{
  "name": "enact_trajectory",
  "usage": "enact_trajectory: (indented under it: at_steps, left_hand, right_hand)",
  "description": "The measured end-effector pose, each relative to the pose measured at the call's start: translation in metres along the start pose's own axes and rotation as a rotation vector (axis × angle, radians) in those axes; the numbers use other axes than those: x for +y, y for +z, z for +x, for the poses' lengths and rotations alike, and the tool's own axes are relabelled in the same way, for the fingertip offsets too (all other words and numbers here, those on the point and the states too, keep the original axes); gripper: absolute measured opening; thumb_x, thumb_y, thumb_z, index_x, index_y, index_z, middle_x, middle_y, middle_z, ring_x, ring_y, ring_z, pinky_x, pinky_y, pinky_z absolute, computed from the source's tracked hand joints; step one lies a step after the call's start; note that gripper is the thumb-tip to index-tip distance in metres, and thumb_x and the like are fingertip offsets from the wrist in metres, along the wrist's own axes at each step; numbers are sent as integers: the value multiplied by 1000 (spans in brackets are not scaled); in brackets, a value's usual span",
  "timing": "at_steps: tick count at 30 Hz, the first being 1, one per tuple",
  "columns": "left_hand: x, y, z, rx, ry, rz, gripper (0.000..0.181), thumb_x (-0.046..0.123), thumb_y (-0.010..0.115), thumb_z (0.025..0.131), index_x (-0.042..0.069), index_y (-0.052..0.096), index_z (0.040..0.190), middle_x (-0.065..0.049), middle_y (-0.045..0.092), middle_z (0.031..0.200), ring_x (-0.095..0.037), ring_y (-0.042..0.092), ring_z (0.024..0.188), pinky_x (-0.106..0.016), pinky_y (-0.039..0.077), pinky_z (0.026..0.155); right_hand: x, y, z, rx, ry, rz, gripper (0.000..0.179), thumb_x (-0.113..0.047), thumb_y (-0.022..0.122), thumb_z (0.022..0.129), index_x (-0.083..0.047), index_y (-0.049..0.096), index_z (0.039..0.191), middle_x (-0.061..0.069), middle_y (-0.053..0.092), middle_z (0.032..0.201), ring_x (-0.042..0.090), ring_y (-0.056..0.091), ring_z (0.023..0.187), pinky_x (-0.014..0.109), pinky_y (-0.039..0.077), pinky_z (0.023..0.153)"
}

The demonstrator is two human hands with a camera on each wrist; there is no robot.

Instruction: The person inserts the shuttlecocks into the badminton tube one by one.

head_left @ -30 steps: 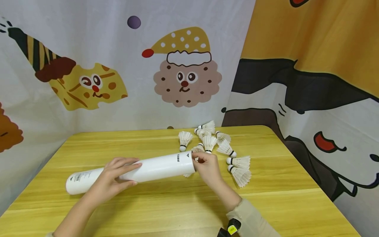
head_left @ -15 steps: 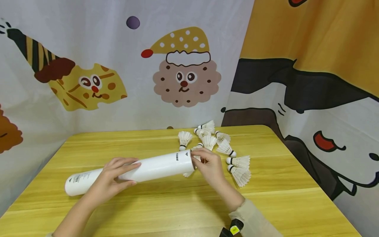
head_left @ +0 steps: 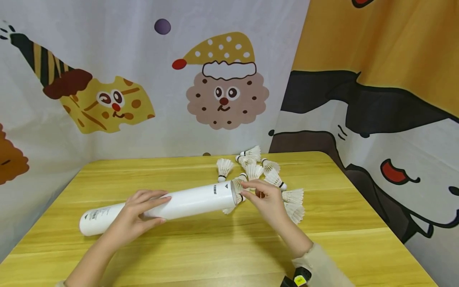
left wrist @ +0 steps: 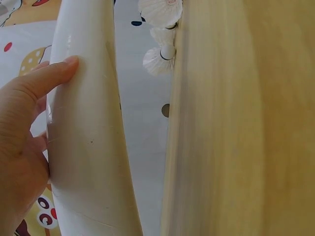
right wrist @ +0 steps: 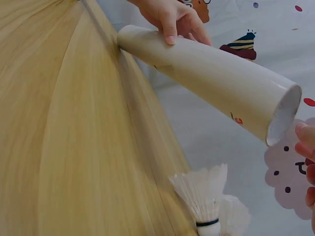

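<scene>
A long white shuttlecock tube (head_left: pixel 201 202) lies slanted above the table, its left end low and its mouth toward the right. My left hand (head_left: pixel 132 215) grips it near the middle, thumb on the near side and fingers over the top; the left wrist view shows the fingers (left wrist: pixel 61 71) on its wall. Just right of the mouth is my right hand (head_left: pixel 269 204), thumb and forefinger apart, with nothing visible between them. The right wrist view shows the open mouth (right wrist: pixel 285 115) beside the right fingertips (right wrist: pixel 302 132). How deep the tube is filled cannot be seen.
Several white shuttlecocks (head_left: pixel 254 171) lie scattered at the back right of the wooden table (head_left: pixel 186 255), some partly behind the tube and right hand. One shuttlecock (head_left: pixel 224 167) stands apart to their left. A printed curtain (head_left: pixel 143 48) hangs behind the table.
My right hand has drawn back to the right, away from the tube's mouth, where its fingertips were before. The left hand and tube have hardly moved.
</scene>
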State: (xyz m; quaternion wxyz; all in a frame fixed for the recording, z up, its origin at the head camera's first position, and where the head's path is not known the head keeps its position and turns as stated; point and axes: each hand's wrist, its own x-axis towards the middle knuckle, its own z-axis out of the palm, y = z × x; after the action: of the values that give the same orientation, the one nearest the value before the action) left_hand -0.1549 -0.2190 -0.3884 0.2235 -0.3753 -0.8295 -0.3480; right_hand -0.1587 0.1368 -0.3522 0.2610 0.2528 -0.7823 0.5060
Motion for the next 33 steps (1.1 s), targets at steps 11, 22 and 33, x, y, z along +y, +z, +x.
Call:
enact_trajectory:
  at_steps: [11,22,33]
  left_hand:
    - [-1,-1,0,-28,-40,-2,64,6,87,65,16,66,125,-5,59,128,-16,46,113,-38,27,85]
    - [-1,1,0,9,0,15,66,7,88,62,14,67,123,-5,59,127,-17,47,111,-36,27,86]
    - [0,0,1,4,-4,3,65,6,88,63,15,66,124,-5,59,127,-17,47,110,-42,26,84]
  right_hand:
    - [9,-35,-16,12,-46,-57,22,16,75,71,5,73,89,16,70,89,13,42,53,24,36,47]
    - [59,-77,-43,-8,-54,-94,30,18,75,69,-1,74,92,12,69,87,9,43,56,24,34,49]
    - [41,-111,-48,-6,-13,-182,28,25,73,65,9,70,88,21,66,85,10,42,54,24,35,49]
